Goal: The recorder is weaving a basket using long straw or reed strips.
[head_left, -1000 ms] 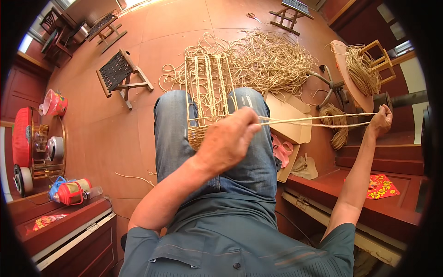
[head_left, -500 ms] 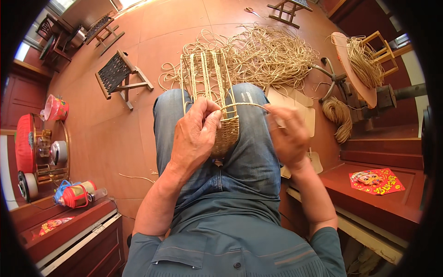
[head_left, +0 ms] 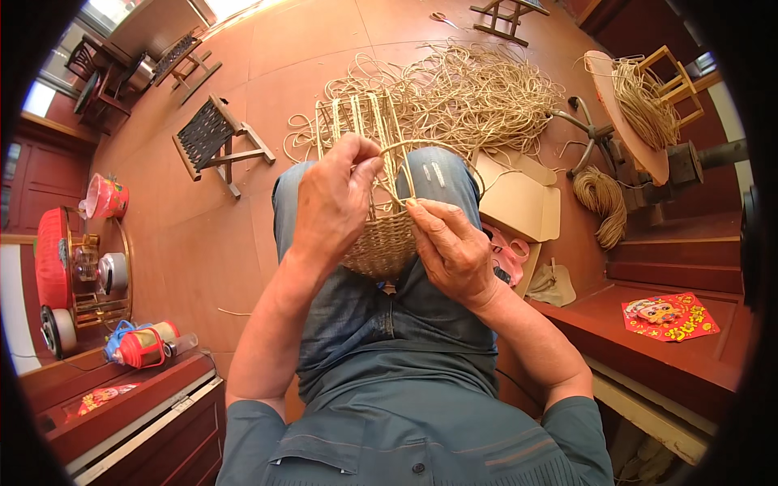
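Observation:
Between my thighs rests a partly woven basket (head_left: 375, 249) of tan cord, its closed weave toward me and bare upright strands stretching away on a frame. A loose cord (head_left: 429, 143) arches over the far right side of the weave. My left hand (head_left: 334, 202) is closed in a pinch on this cord above the strands. At the weave's right edge, my right hand (head_left: 455, 253) pinches a strand of cord between thumb and forefinger. Both hands hide parts of the basket's rim.
A tangled cord heap (head_left: 486, 97) spreads over the floor ahead. An open cardboard box (head_left: 519, 198) stands right of my knee, near a coiled cord bundle (head_left: 601, 202). A folding stool (head_left: 207, 134) is at the left, scissors (head_left: 442, 19) at the far side.
My right hand has come left and inward from beside my right thigh to the basket's edge. The cord now bows up in an arch. My left hand stays near the same spot.

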`<action>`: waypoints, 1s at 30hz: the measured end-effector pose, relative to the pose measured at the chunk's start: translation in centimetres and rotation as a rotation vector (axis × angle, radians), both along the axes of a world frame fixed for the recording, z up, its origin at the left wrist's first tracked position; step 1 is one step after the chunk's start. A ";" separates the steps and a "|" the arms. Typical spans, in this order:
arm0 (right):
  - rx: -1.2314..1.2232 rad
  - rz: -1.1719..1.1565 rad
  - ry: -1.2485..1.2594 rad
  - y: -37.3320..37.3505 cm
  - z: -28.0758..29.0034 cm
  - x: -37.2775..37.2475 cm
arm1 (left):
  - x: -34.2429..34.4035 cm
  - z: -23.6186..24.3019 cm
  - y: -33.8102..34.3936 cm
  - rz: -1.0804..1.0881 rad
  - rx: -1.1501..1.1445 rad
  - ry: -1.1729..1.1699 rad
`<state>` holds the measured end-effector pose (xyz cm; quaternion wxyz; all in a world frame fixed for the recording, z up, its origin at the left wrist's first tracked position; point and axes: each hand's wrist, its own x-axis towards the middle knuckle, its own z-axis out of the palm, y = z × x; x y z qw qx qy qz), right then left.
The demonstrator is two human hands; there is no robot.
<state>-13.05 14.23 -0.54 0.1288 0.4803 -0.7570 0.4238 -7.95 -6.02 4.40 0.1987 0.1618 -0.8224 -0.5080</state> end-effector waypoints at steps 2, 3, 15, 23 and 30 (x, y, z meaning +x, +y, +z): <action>0.002 0.002 0.009 -0.1 0.1 0.0 | -1.5 -0.2 -0.9 -0.052 -0.187 -0.027; 0.005 0.001 0.009 -0.1 0.1 0.0 | -2.1 -0.4 -1.1 -0.072 -0.196 -0.024; 0.006 -0.002 -0.013 -0.3 0.1 0.2 | -5.0 -1.7 0.1 -0.008 -0.835 -0.274; -0.030 -0.003 -0.022 -0.3 -0.3 0.3 | -2.7 0.2 -0.5 -0.060 -0.172 -0.248; -0.070 -0.011 -0.044 -0.5 -1.0 0.3 | 0.6 -0.1 0.7 -0.010 0.496 0.090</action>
